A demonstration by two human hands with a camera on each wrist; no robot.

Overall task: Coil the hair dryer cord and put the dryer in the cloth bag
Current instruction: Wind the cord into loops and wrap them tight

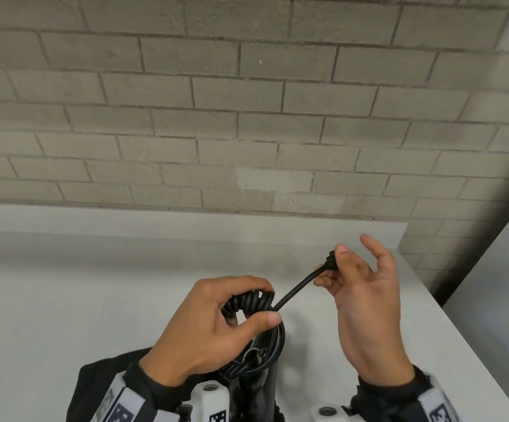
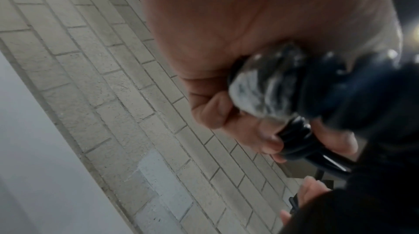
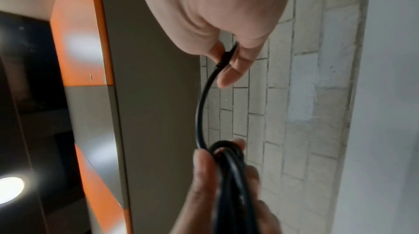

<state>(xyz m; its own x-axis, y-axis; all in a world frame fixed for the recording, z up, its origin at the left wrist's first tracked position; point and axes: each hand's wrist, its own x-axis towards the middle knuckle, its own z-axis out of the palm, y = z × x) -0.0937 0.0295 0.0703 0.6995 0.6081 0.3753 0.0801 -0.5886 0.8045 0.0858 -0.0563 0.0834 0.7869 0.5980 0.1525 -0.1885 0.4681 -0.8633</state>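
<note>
Against a grey brick wall, we log a smooth white tabletop. Above it our left hand curls around a wound black rubber cord, the glossy black dryer hanging below; our right hand pinches its ribbed plug end, other fingers spread.

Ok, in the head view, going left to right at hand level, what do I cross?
left hand → coiled loops it grips → straight run of cord → plug end → right hand pinching it.
</note>
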